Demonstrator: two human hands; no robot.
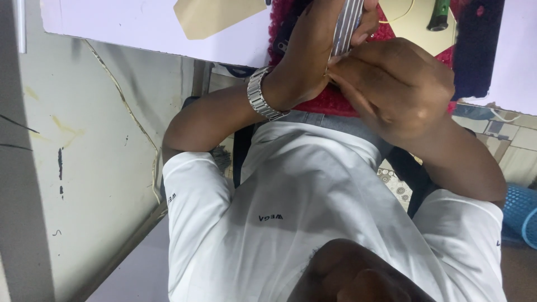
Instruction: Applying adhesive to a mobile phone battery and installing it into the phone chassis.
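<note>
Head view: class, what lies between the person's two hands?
A grey striped strip lies there. The left hand grips it, and the right hand presses against its lower end. The head view shows this.

A ribbed metal piece [347,25] with a dull silver shine is gripped by the left hand [313,50], and its lower end is touched by the right hand [391,84]. On the left wrist a metal wristwatch band [262,96] is worn; its links are polished and glossy. Under the hands a red cloth [327,100] is seen, rough and fluffy like a towel. The shirt [313,190] is made of smooth white fabric, matt in look. The table top [140,25] appears as a smooth, pale, matt surface. The wall [84,140] is painted, matt, scratched and stained. A blue plastic mesh basket [517,215] is seen at the right edge.
</note>
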